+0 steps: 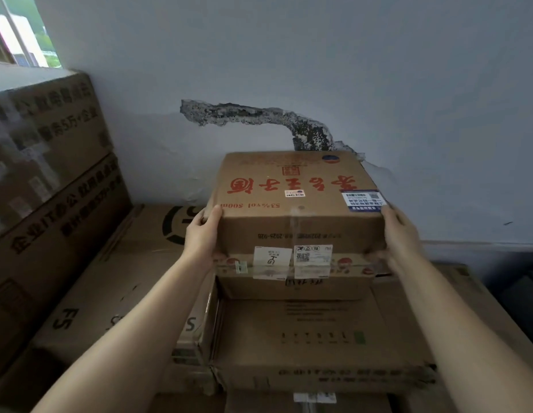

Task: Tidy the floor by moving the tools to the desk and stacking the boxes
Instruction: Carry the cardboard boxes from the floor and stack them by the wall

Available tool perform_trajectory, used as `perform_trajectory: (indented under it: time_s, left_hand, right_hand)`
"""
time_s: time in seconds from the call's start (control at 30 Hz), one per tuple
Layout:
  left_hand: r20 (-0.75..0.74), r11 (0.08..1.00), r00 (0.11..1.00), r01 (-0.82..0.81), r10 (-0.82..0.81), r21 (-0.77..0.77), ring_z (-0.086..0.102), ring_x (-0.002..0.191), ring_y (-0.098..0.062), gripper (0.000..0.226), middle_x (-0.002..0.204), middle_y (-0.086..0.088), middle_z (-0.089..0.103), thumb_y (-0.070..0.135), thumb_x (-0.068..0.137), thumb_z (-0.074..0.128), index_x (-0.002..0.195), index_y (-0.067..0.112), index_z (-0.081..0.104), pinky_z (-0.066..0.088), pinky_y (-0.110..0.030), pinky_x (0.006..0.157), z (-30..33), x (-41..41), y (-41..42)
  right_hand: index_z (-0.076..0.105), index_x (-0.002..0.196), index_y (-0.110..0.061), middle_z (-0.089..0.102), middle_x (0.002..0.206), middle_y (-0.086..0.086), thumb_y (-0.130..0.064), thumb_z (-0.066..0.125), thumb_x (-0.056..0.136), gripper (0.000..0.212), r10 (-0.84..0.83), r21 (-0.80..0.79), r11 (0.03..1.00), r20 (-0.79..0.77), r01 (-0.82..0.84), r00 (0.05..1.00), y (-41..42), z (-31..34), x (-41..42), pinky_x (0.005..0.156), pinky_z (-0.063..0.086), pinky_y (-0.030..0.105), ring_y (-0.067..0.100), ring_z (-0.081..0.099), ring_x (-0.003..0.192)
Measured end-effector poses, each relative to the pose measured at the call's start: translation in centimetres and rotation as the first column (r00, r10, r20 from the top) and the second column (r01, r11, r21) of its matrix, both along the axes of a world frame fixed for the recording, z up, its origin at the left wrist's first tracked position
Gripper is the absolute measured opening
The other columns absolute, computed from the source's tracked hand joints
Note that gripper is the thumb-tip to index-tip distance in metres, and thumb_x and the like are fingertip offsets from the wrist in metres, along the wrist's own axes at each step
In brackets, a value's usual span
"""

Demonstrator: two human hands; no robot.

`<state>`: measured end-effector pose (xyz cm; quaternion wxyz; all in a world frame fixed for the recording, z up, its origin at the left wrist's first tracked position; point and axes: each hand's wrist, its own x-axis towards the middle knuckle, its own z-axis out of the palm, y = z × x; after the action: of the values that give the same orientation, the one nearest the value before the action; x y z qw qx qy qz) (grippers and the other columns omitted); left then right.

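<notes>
**Operator:** Step in hand: stacking. I hold the red-lettered box [292,204] with both hands. The left hand [204,236] grips its near-left corner, thumb over the top edge. The right hand [399,234] grips the near-right corner; its fingers are blurred low on the side.

**Supervisor:** Position of the box?

**Operator:** On top of the taped box [295,278], or just above it; I cannot tell whether its full weight is down. That box stands on the wide lower box [322,338]. The stack is against the far wall [319,70], below the broken plaster patch [259,117]. A tall stack of cartons [48,180] stands to the left, and a flat carton [125,278] lies between the two.

**Supervisor:** Requirement for the next move?

**Operator:** My judgement: align the near edges of the top two boxes, confirm the box sits flat, then release both hands together. The top box looks slightly wider than the one beneath, so an offset placement could tip. No tools and no worktop are in view.
</notes>
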<state>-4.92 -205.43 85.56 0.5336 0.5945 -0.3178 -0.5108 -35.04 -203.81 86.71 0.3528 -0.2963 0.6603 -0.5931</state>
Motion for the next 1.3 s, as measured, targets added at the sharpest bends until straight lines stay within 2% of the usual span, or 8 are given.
perform_trajectory:
  time_s: [0.23, 0.37, 0.57, 0.73, 0.9, 1.0, 1.1, 1.3]
  left_hand:
    - [0.001, 1.0, 1.0, -0.004, 0.004, -0.014, 0.05, 0.104, -0.023, 0.056, 0.129, -0.002, 0.048, 0.047, 0.091, 0.051, 0.142, 0.028, 0.037, 0.053, -0.05, 0.082, 0.1, -0.3, 0.6]
    - [0.208, 0.99, 0.978, 0.037, -0.008, -0.136, 0.045, 0.123, -0.02, 0.063, 0.143, 0.002, 0.041, 0.038, 0.092, 0.054, 0.147, 0.029, 0.024, 0.045, -0.043, 0.097, -0.1, -0.5, 4.0]
    - [0.3, 0.92, 0.907, 0.354, -0.294, -0.168, 0.055, 0.115, -0.005, 0.045, 0.118, 0.015, 0.06, 0.02, 0.093, 0.054, 0.132, 0.038, 0.04, 0.043, -0.033, 0.101, -2.1, -1.7, 13.4]
    - [0.283, 0.829, 0.801, 0.558, -0.527, -0.033, 0.064, 0.102, -0.005, 0.039, 0.106, 0.012, 0.07, 0.013, 0.091, 0.053, 0.121, 0.037, 0.051, 0.048, -0.029, 0.091, -5.2, -2.2, 19.7]
    - [0.263, 0.799, 0.76, 0.596, -0.594, 0.082, 0.064, 0.098, 0.0, 0.043, 0.104, 0.005, 0.07, 0.008, 0.09, 0.055, 0.123, 0.035, 0.049, 0.051, -0.017, 0.078, -9.0, -3.0, 23.1]
    - [0.262, 0.749, 0.707, 0.651, -0.657, 0.123, 0.062, 0.101, 0.0, 0.05, 0.118, 0.012, 0.06, 0.01, 0.09, 0.054, 0.121, 0.046, 0.04, 0.048, -0.022, 0.081, -11.0, -3.3, 24.3]
    - [0.255, 0.638, 0.595, 0.756, -0.762, 0.146, 0.06, 0.101, 0.006, 0.053, 0.121, 0.014, 0.056, 0.012, 0.089, 0.055, 0.123, 0.047, 0.035, 0.049, -0.017, 0.078, -12.1, -3.0, 24.7]
    - [0.193, 0.338, 0.302, 0.92, -0.934, 0.2, 0.06, 0.102, 0.005, 0.051, 0.118, 0.013, 0.059, 0.01, 0.09, 0.055, 0.127, 0.042, 0.04, 0.05, -0.012, 0.075, -13.4, -1.4, 25.5]
  right_hand:
    - [0.043, 0.135, -0.032, 0.052, 0.127, -0.003, -0.05, 0.044, 0.095, 0.044, 0.114, 0.01, 0.993, 0.037, -0.114, 0.993, 1.3, -0.4, -0.8, 0.087, 0.05, 0.058, 0.024, 0.053, 0.11]
    - [0.016, 0.149, -0.036, 0.035, 0.149, -0.005, -0.051, 0.046, 0.092, 0.065, 0.181, 0.013, 0.983, -0.163, -0.181, 0.97, 5.7, -1.7, -0.6, 0.104, 0.039, 0.049, 0.022, 0.039, 0.132]
    - [0.024, 0.14, -0.046, 0.038, 0.139, -0.026, -0.05, 0.051, 0.078, 0.068, 0.428, 0.006, 0.896, -0.279, -0.444, 0.86, 16.7, -5.3, 1.0, 0.093, 0.035, 0.01, -0.008, 0.038, 0.126]
    - [0.021, 0.13, -0.061, 0.038, 0.129, -0.046, -0.052, 0.054, 0.076, 0.064, 0.517, 0.116, 0.855, -0.136, -0.505, 0.845, 24.9, -9.8, 2.2, 0.1, 0.035, 0.017, -0.022, 0.034, 0.122]
    - [0.027, 0.13, -0.056, 0.046, 0.129, -0.037, -0.054, 0.058, 0.072, 0.065, 0.306, 0.202, 0.931, 0.017, -0.303, 0.952, 32.5, -13.2, 3.3, 0.103, 0.038, 0.028, -0.018, 0.041, 0.12]
    - [0.027, 0.135, -0.049, 0.053, 0.127, -0.034, -0.086, 0.056, 0.056, 0.092, 0.151, 0.215, 0.966, -0.016, -0.144, 0.988, 36.3, -14.4, 5.7, 0.095, 0.042, 0.013, -0.008, 0.047, 0.121]
    - [0.035, 0.138, -0.029, 0.055, 0.13, -0.01, -0.095, 0.051, 0.04, 0.119, -0.124, 0.221, 0.968, 0.022, 0.116, 0.992, 39.0, -15.3, 9.0, 0.083, 0.04, 0.001, 0.002, 0.054, 0.117]
    - [0.033, 0.13, -0.06, 0.057, 0.124, -0.028, -0.085, 0.057, 0.057, 0.081, -0.394, 0.216, 0.897, -0.005, 0.386, 0.919, 44.6, -16.9, 16.4, 0.09, 0.043, 0.008, -0.008, 0.051, 0.117]
